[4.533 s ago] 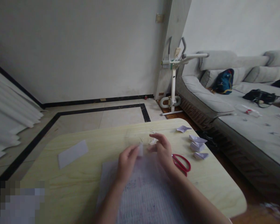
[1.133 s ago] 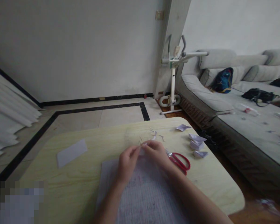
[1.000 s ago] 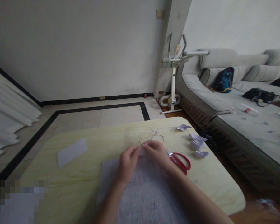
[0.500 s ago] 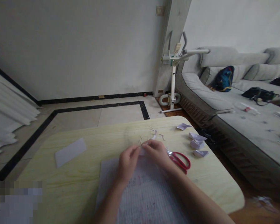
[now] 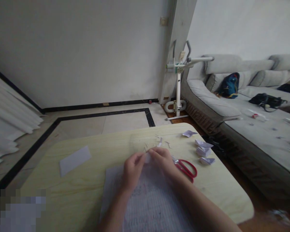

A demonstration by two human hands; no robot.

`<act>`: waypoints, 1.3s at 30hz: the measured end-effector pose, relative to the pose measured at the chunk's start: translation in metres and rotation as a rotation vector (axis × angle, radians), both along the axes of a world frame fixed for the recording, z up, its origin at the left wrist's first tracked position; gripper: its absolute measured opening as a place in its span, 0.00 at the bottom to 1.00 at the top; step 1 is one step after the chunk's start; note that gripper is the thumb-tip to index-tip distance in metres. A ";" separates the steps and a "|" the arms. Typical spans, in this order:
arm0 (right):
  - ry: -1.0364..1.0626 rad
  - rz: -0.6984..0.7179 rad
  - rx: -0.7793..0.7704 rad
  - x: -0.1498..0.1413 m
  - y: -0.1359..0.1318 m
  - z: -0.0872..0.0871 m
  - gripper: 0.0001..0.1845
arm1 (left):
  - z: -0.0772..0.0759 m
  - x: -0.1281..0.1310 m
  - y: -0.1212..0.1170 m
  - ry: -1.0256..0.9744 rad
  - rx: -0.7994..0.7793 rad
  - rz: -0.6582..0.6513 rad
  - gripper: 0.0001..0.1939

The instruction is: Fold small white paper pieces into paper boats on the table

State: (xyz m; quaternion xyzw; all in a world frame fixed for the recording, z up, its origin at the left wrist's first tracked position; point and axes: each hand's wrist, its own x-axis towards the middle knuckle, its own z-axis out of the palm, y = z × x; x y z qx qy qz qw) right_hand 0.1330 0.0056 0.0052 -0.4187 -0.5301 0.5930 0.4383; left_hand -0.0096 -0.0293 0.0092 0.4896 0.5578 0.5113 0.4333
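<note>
Both hands meet over the top edge of a large written sheet of paper (image 5: 154,199). Between them is a small white piece of paper (image 5: 148,158), mostly covered by fingers. My left hand (image 5: 133,169) pinches its left side, thumb and forefinger together. From the right, my right hand (image 5: 162,161) grips the same piece with bent fingers. Red-handled scissors (image 5: 188,169) lie just right of my right hand, their blades partly hidden by it. Thin paper scraps (image 5: 160,141) are scattered just beyond my fingers.
Several folded paper shapes (image 5: 204,151) stand along the right side of the pale wooden table (image 5: 87,199). A white paper rectangle (image 5: 75,160) lies at the left. Beyond the table's right edge is a grey sofa (image 5: 256,145); an exercise machine (image 5: 178,87) stands behind.
The view has tilted slightly upward, so everything sits a little lower in the picture. Both hands keep hold of the small paper, with only slight finger movement.
</note>
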 end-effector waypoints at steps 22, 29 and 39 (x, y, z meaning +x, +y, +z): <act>-0.143 -0.023 0.120 -0.003 -0.002 0.010 0.05 | -0.002 -0.003 -0.003 0.159 0.064 -0.030 0.14; -0.089 -0.039 0.128 -0.002 0.001 0.004 0.06 | 0.003 -0.001 -0.006 0.224 0.078 -0.059 0.15; -0.115 0.002 0.072 -0.002 -0.001 0.014 0.04 | 0.004 0.000 -0.006 0.260 0.106 -0.075 0.15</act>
